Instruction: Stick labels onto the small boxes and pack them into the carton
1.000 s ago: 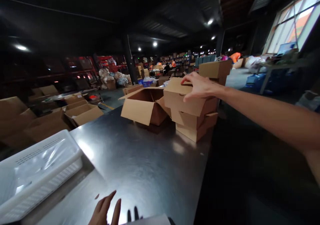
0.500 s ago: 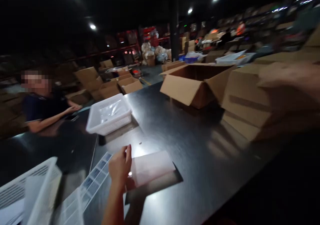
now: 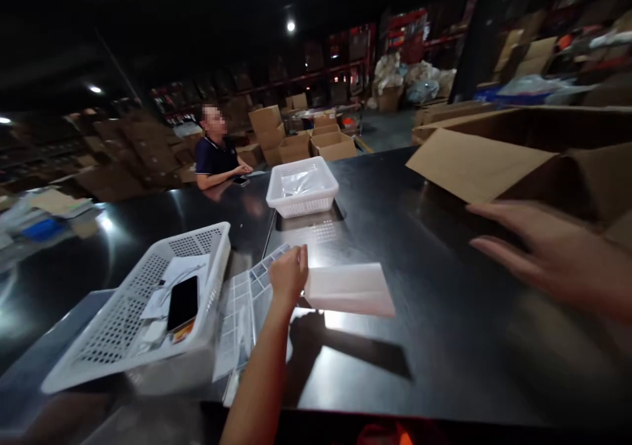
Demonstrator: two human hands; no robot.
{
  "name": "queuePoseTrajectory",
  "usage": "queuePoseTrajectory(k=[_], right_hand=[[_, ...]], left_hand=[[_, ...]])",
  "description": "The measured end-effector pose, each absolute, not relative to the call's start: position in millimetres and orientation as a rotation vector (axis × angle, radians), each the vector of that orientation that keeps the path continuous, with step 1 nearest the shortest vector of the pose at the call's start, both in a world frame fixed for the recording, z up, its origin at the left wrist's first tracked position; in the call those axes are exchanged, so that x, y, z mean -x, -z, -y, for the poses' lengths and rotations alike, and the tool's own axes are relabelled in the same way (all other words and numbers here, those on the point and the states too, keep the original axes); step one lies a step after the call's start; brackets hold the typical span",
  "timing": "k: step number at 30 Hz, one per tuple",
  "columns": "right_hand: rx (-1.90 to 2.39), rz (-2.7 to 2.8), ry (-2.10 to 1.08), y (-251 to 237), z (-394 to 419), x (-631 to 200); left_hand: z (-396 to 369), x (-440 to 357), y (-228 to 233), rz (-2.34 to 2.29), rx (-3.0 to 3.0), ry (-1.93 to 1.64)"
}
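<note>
My left hand (image 3: 288,275) is closed on one end of a flat, pale, pinkish-white packet (image 3: 353,289). The packet is held just above the metal table (image 3: 365,366) and casts a dark shadow there. Whether it is paper or a plastic bag I cannot tell. Beside and partly behind my left wrist lies a clear plastic compartment box (image 3: 232,326). On the right, my right hand (image 3: 548,254) is in the air with thumb and fingers apart, slightly blurred and holding nothing. An open cardboard box (image 3: 481,162) is just beyond it.
A white basket (image 3: 224,261) at the left holds a black phone (image 3: 183,303), papers and a cable. Another white basket (image 3: 306,207) with clear plastic inside stands farther back. A person (image 3: 217,152) sits at the far edge, with several cartons (image 3: 333,145) behind.
The view has swung left, bringing the near basket and phone into sight. My right hand has come away from the cardboard at the right. My left hand still holds the packet.
</note>
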State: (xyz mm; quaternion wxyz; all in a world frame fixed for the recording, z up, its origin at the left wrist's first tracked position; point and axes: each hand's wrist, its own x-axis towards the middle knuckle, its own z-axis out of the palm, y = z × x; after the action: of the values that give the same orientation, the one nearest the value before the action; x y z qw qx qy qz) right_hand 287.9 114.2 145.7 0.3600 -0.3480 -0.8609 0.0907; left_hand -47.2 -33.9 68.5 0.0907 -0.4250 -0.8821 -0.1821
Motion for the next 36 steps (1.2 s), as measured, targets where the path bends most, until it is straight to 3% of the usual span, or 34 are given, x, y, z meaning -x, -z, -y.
queuePoseTrajectory(k=[4, 10, 17, 25, 36], right_hand=[[0.406, 2.72, -0.476, -117.3, -75.6, -209.3], [0.357, 2.896, -1.26, -70.3, -49.8, -113.9], [0.327, 2.776, -1.338, -32.8, -56.7, -86.1], [0.591, 2.726, -1.518, -1.4, -75.4, -68.9], [0.702, 2.708, -1.368, 23.2, -84.0, -73.2]], left_hand=[[33.9, 25.2, -67.0, 2.539, 1.51, 0.441], [58.0, 31.0, -65.0, 2.522, 1.629, 0.384], [71.6, 55.9, -55.5, 2.521, 1.674, 0.466], [53.9, 88.3, -38.3, 2.693, 1.88, 0.336], [24.7, 76.6, 1.2, 2.763, 2.226, 0.186]])
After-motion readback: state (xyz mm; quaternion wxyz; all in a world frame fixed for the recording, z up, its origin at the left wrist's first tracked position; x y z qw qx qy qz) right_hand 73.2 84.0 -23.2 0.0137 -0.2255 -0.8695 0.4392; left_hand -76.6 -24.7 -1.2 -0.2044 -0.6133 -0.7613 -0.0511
